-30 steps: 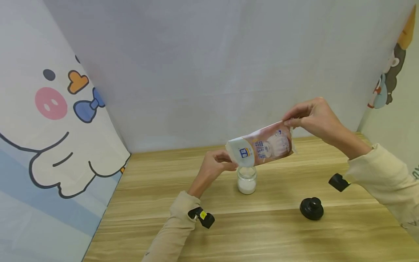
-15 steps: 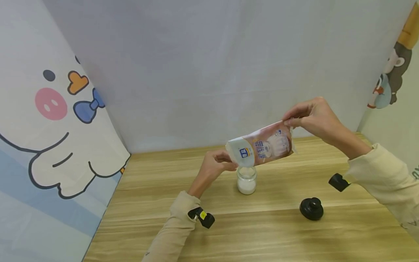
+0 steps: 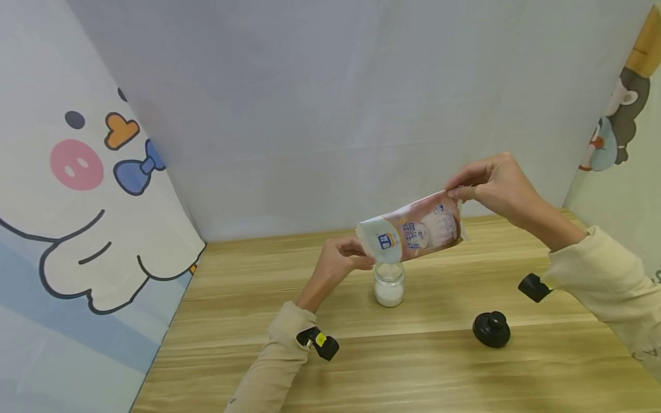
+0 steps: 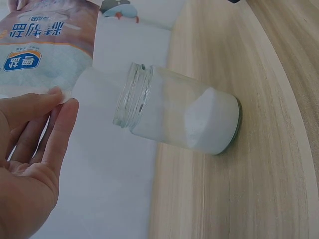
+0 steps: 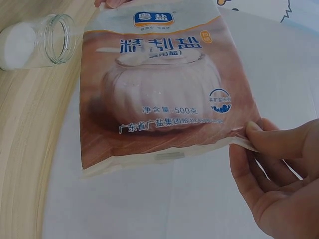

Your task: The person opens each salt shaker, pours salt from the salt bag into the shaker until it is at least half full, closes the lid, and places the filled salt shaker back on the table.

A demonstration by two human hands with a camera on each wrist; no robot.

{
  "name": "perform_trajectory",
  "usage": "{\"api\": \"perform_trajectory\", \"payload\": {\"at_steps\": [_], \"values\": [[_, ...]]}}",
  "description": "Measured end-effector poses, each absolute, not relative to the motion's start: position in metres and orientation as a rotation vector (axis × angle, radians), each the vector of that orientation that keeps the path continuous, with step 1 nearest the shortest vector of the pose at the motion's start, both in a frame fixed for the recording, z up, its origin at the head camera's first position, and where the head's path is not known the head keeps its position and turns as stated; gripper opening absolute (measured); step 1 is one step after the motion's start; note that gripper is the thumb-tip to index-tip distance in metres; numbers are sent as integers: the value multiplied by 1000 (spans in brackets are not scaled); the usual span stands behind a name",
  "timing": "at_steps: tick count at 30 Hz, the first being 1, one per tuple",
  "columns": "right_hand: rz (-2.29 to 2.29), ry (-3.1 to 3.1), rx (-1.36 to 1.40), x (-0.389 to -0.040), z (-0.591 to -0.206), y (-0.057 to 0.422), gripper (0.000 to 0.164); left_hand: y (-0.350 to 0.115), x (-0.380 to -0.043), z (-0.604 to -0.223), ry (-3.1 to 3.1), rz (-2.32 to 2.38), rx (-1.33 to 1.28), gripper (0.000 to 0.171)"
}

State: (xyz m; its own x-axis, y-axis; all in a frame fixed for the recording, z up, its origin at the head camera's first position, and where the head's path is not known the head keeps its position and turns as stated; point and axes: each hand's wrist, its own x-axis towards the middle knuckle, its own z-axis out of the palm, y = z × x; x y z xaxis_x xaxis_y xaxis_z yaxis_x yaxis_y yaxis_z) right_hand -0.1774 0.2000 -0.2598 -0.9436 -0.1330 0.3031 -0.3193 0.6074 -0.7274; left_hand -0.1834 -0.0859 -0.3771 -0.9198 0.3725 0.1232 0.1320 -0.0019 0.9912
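A pink and pale-blue bag of salt [image 3: 420, 228] hangs tilted above the table, its pale end lower than its pink end. My left hand [image 3: 334, 265] pinches a corner at the low end, thumb against fingertips in the left wrist view. At the raised end, my right hand [image 3: 498, 184] pinches the opposite corner between thumb and fingers. Right below the low end stands an upright, lidless glass jar [image 4: 184, 109], with white salt [image 4: 212, 122] heaped in its bottom. A faint whitish haze shows between the bag's corner and the jar's mouth in the left wrist view.
A round black lid [image 3: 492, 329] with a knob lies on the wooden table [image 3: 392, 367], right of the jar and nearer me. A pale cloth backdrop [image 3: 320, 143] rises behind the table. Printed cartoon cloths [image 3: 98, 229] stand along the sides.
Both hands, the bag, the jar and the lid keep their places. The cartoon print on the left cloth has shifted slightly to the left.
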Motion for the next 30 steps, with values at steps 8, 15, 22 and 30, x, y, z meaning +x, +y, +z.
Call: {"api": "perform_trajectory", "payload": {"at_steps": [8, 15, 22, 30], "values": [[1233, -2610, 376, -176, -260, 200, 8, -86, -183, -376, 2092, 2028, 537, 20], [1237, -2613, 375, -175, -259, 199, 8, -86, -183, -376, 2097, 2016, 548, 19], [1243, -2613, 372, -175, -259, 199, 8, -86, -183, -376, 2098, 2013, 542, 19], [1255, -2602, 377, -176, -260, 199, 8, -84, -199, -401, 2096, 2067, 557, 19]]}}
